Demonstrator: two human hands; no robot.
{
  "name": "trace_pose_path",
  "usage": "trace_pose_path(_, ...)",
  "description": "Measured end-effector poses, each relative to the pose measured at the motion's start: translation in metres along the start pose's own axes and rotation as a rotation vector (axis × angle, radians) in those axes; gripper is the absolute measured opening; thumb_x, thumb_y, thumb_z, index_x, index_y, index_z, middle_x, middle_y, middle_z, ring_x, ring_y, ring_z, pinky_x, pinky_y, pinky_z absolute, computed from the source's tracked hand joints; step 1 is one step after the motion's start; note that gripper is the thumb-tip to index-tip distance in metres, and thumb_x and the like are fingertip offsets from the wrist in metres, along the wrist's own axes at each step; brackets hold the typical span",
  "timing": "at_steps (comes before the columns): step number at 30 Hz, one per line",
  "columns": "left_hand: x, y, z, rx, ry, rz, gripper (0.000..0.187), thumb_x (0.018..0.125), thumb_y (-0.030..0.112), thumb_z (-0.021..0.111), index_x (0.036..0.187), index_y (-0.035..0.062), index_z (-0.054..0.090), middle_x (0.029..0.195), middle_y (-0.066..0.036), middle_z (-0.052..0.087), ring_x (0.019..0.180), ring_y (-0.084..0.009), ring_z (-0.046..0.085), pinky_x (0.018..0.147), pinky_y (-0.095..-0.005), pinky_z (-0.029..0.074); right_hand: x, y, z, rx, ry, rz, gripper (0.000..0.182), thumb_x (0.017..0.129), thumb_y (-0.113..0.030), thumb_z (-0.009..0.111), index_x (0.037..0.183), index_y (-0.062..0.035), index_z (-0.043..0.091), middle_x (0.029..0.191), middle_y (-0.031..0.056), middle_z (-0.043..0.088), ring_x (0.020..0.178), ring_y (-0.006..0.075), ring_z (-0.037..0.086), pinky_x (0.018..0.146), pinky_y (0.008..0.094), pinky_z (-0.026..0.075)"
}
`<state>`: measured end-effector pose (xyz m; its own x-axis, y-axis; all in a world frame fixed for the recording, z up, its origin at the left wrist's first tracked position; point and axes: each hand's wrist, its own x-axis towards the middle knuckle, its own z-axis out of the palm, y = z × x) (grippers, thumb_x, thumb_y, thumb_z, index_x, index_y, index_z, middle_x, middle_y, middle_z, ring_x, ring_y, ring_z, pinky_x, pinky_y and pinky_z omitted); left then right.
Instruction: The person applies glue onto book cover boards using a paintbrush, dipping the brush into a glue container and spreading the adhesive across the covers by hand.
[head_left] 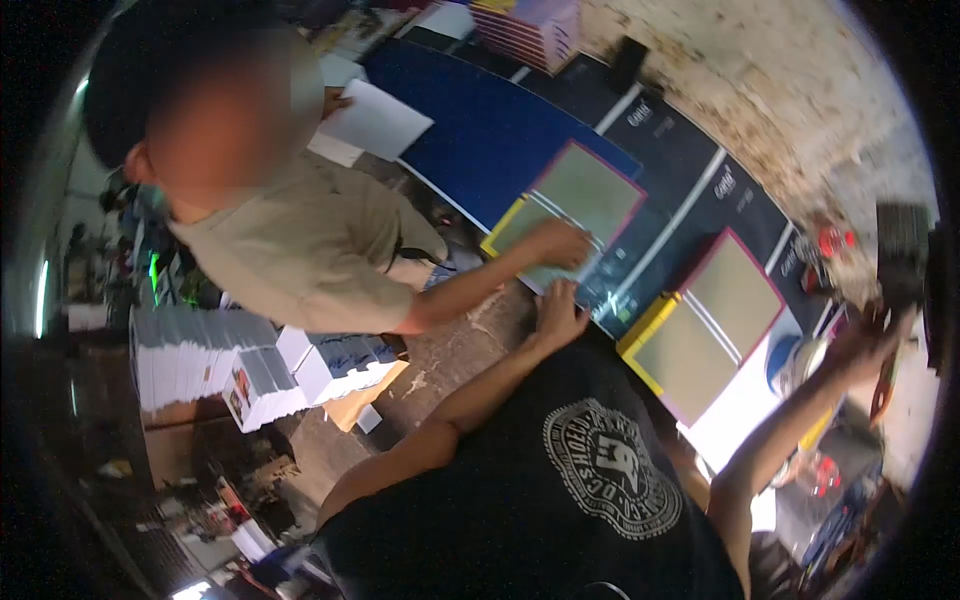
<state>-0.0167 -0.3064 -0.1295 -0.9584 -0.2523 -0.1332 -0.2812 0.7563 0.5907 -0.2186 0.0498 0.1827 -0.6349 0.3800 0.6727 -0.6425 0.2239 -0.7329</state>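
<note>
My left hand (562, 318) is at the lower edge of the left grey-green panel (592, 195), fingers pressed together; what they hold is too small to tell. That panel has a magenta and yellow border with white strips. Close above, a co-worker's hand (558, 245) lies on it. My right hand (875, 345) is raised at the far right with its fingers apart, near a dark stacked block (902, 250), and nothing shows in it. Between my hands, a second bordered panel (712, 325) rests partly on a white sheet (700, 450).
The co-worker (300, 250) stands at the left, holding white sheets (377, 118) in the other hand. Paper stacks (190, 350) stand at lower left. A pink-and-white stack (530, 30) sits on the dark blue table (470, 110). A white tub (793, 365) is at right.
</note>
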Motion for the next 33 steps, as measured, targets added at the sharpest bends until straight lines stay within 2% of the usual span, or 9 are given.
trace_pose_path(8, -0.015, 0.127, -0.063, 0.186, 0.354, 0.312, 0.076, 0.078, 0.027, 0.070, 0.145, 0.0111, 0.037, 0.136, -0.020, 0.036, 0.124, -0.0405, 0.038, 0.095, -0.0538, 0.033, -0.153, 0.035, -0.143, 0.215, 0.319, 0.801, 0.042, 0.098, -0.032, 0.057, 0.126, -0.0012, 0.054, 0.112, 0.0032, 0.056, 0.093, 0.0116, 0.049, 0.075, 0.0241, 0.040)
trace_pose_path(11, -0.013, 0.162, -0.071, 0.299, 0.477, 0.390, 0.066, 0.079, 0.031, 0.069, 0.138, 0.0117, 0.047, 0.135, -0.020, 0.039, 0.123, -0.0367, 0.039, 0.093, -0.0521, 0.033, -0.169, 0.026, -0.157, 0.275, 0.353, 0.887, 0.037, 0.097, -0.030, 0.060, 0.124, -0.0044, 0.056, 0.109, 0.0010, 0.057, 0.087, 0.0074, 0.047, 0.070, 0.0224, 0.039)
trace_pose_path(14, -0.003, 0.178, -0.068, 0.121, 0.238, 0.337, 0.047, 0.080, 0.038, 0.069, 0.117, 0.0098, 0.063, 0.126, -0.018, 0.050, 0.117, -0.0328, 0.047, 0.092, -0.0507, 0.033, -0.163, 0.036, -0.180, 0.335, 0.372, 0.899, 0.035, 0.095, -0.028, 0.062, 0.122, -0.0048, 0.057, 0.108, 0.0008, 0.059, 0.084, 0.0065, 0.049, 0.069, 0.0207, 0.039)
trace_pose_path(15, 0.008, 0.183, -0.065, 0.070, 0.009, 0.218, 0.041, 0.080, 0.046, 0.069, 0.095, 0.0081, 0.070, 0.104, -0.016, 0.062, 0.102, -0.0311, 0.057, 0.086, -0.0503, 0.038, -0.154, 0.028, -0.178, 0.356, 0.392, 0.876, 0.033, 0.095, -0.027, 0.063, 0.118, -0.0045, 0.058, 0.107, 0.0010, 0.060, 0.082, 0.0058, 0.050, 0.066, 0.0187, 0.040)
trace_pose_path(16, 0.021, 0.187, -0.060, 0.143, -0.080, 0.184, 0.050, 0.079, 0.054, 0.068, 0.087, 0.0050, 0.072, 0.085, -0.016, 0.065, 0.089, -0.0330, 0.061, 0.077, -0.0489, 0.043, -0.149, 0.027, -0.183, 0.383, 0.379, 0.853, 0.031, 0.095, -0.026, 0.063, 0.117, -0.0041, 0.059, 0.104, 0.0010, 0.060, 0.080, 0.0059, 0.050, 0.064, 0.0184, 0.039)
trace_pose_path(20, 0.066, 0.241, -0.010, 0.184, -0.386, 0.338, 0.069, 0.080, 0.072, 0.056, 0.070, 0.0052, 0.071, 0.086, -0.020, 0.068, 0.085, -0.0331, 0.067, 0.069, -0.0435, 0.051, -0.136, 0.024, -0.192, 0.410, 0.353, 0.807, 0.029, 0.095, -0.024, 0.062, 0.116, -0.0042, 0.059, 0.099, 0.0010, 0.061, 0.075, 0.0057, 0.049, 0.061, 0.0190, 0.039)
trace_pose_path(25, 0.107, 0.298, 0.073, 0.583, -0.484, 0.379, 0.083, 0.080, 0.080, 0.045, 0.100, 0.0050, 0.073, 0.102, -0.015, 0.070, 0.102, -0.0282, 0.066, 0.081, -0.0433, 0.052, -0.144, 0.019, -0.196, 0.450, 0.430, 0.827, 0.032, 0.094, -0.025, 0.064, 0.118, -0.0054, 0.059, 0.106, 0.0014, 0.060, 0.080, 0.0073, 0.050, 0.064, 0.0217, 0.038)
trace_pose_path(31, 0.104, 0.278, 0.113, 0.604, -0.201, 0.366, 0.089, 0.078, 0.078, 0.052, 0.119, -0.0003, 0.058, 0.100, -0.017, 0.069, 0.102, -0.0280, 0.066, 0.082, -0.0431, 0.052, -0.174, -0.003, -0.237, 0.505, 0.510, 0.855, 0.032, 0.095, -0.026, 0.063, 0.118, -0.0034, 0.061, 0.109, 0.0018, 0.065, 0.081, 0.0063, 0.053, 0.065, 0.0216, 0.039)
trace_pose_path(33, 0.109, 0.289, 0.105, 0.569, -0.344, 0.306, 0.090, 0.078, 0.077, 0.054, 0.122, -0.0018, 0.052, 0.102, -0.019, 0.068, 0.102, -0.0294, 0.066, 0.083, -0.0433, 0.052, -0.175, -0.004, -0.247, 0.521, 0.499, 0.808, 0.031, 0.094, -0.026, 0.063, 0.116, -0.0037, 0.062, 0.110, 0.0021, 0.065, 0.080, 0.0064, 0.053, 0.066, 0.0217, 0.039)
